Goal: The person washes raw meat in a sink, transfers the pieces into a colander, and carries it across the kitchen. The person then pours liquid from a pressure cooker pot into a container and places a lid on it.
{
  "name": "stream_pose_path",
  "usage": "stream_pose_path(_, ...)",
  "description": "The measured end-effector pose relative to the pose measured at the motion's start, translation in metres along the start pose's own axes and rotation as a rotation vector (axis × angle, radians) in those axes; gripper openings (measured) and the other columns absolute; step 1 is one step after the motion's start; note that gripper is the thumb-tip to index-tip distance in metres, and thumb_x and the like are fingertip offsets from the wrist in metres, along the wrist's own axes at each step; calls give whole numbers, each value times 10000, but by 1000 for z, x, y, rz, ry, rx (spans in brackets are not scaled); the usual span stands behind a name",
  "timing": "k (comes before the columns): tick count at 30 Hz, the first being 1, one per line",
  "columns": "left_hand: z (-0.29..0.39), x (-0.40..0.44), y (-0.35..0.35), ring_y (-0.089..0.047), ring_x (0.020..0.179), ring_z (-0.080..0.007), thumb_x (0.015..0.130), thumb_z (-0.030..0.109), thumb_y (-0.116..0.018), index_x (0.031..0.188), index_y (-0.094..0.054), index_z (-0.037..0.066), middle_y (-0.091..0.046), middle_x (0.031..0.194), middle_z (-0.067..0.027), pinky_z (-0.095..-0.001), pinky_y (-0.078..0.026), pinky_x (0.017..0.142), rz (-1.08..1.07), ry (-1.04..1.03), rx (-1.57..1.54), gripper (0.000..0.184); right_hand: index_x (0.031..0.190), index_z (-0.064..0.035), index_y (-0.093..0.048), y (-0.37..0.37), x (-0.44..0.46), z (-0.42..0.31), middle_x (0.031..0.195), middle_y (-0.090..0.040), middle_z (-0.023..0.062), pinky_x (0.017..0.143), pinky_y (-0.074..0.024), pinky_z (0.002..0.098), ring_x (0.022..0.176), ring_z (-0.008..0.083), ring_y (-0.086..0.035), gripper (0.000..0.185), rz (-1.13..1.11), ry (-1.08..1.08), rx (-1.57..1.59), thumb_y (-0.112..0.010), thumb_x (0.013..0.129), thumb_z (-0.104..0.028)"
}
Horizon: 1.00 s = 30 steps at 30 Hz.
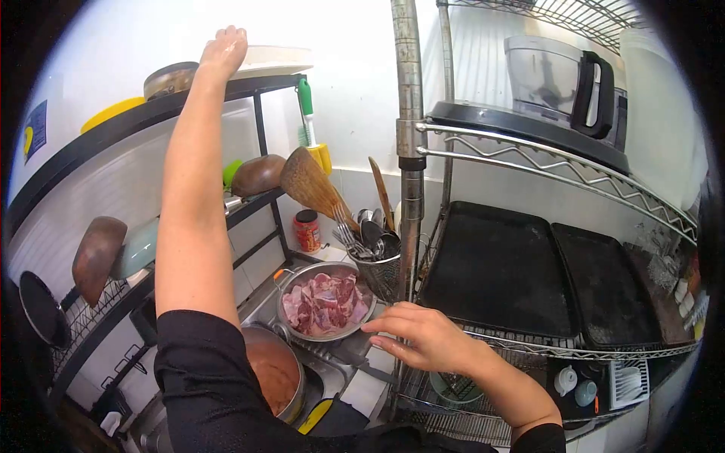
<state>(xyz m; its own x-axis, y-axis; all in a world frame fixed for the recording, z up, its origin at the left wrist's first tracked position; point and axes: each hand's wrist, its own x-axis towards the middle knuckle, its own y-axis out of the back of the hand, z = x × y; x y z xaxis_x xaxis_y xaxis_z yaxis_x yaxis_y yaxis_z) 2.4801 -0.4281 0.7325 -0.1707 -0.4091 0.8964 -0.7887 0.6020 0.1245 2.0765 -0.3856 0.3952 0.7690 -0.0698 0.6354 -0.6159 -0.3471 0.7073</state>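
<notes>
Raw meat point(323, 303), wet and chunky, lies in a round metal bowl point(365, 291), clear above. Right hand point(430, 340): fingers loosely parted beside the rim; contact cannot be told. Left hand point(225, 51): curled near a pale dish point(276, 59) on the black shelf point(276, 81); grip cannot be told.

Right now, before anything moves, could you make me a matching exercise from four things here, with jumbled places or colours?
1. left hand
2. raw meat
3. jar
4. two black trays

A. red, with a black lid
B. lying on the wire rack
C. raised near the black shelf's top
D. inside the round metal container

Pairs: 1-C, 2-D, 3-A, 4-B
</notes>
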Motion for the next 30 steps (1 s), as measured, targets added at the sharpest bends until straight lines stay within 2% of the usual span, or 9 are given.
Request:
stream_pose_path(1, 0, -1, 4, -585, 951, -264, 882, 92, -466, 987, -538, -5, -576, 977, -137, -365, -538, 776, 42, -32, 72, 160, 1020, -55, -627, 1, -2, -1, 857, -623, 93, 701, -489, 349, 787, 255, -592, 209, -15, -15, -5, -632, 842, -165)
stream_pose_path(4, -2, -3, -3, -591, 927, -251, 898, 163, -493, 979, -526, 6, -585, 950, -120, -352, -541, 759, 146, -126, 49, 180, 1029, -55, -624, 0, -6, 1, 859, -620, 97, 711, -490, 354, 800, 260, -592, 215, -56, -40, -16, -623, 849, -172)
stream_pose_path(10, 3, -16, -5, -590, 908, -248, 850, 188, -571, 972, -524, 45, -597, 899, -98, -351, -529, 735, 150, -256, -21, 193, 1013, -35, -615, -1, -12, 3, 895, -617, 126, 752, -484, 389, 864, 305, -583, 224, -103, -101, 0, -590, 862, -199)
stream_pose_path(14, 8, -24, -17, -593, 911, -249, 854, 143, -550, 968, -525, 33, -600, 891, -103, -342, -539, 738, 90, -318, -42, 160, 1020, -38, -617, -5, -17, 9, 916, -617, 129, 761, -484, 400, 881, 309, -584, 229, -112, -111, -7, -584, 867, -205)
stream_pose_path(16, 8, -22, -29, -597, 918, -248, 851, 88, -523, 963, -525, 20, -606, 886, -109, -334, -548, 745, 8, -293, 77, 130, 1021, -39, -618, -7, -20, 11, 915, -618, 129, 762, -484, 401, 876, 310, -585, 230, -107, -118, -12, -582, 867, -206)
stream_pose_path(23, 17, -19, -24, -581, 966, -260, 842, 23, -489, 1015, -508, -21, -595, 927, -148, -333, -554, 738, -69, -150, 62, 180, 1031, -45, -627, -8, -23, 14, 875, -616, 103, 744, -481, 364, 833, 275, -592, 224, -109, -110, -48, -595, 866, -193)
stream_pose_path(26, 17, -22, -9, -588, 947, -258, 836, 30, -496, 1049, -501, 4, -586, 925, -121, -335, -559, 724, 18, -99, 28, 214, 1030, -44, -627, -9, -24, 14, 872, -616, 107, 741, -483, 370, 836, 276, -593, 225, -132, -121, -48, -593, 866, -195)
stream_pose_path(27, 17, -26, -2, -593, 924, -252, 832, 37, -498, 1046, -500, 33, -583, 911, -106, -333, -565, 699, 122, -105, 13, 215, 1030, -44, -627, -10, -25, 15, 872, -616, 107, 741, -483, 370, 836, 276, -593, 225, -127, -127, -46, -593, 866, -195)
stream_pose_path(30, 17, -26, -3, -593, 894, -245, 825, 41, -496, 1050, -508, 92, -562, 900, -75, -340, -573, 693, 275, -96, -44, 231, 997, -39, -622, -15, -28, 17, 870, -604, 142, 755, -480, 405, 851, 327, -582, 215, -87, -115, 9, -590, 855, -197)
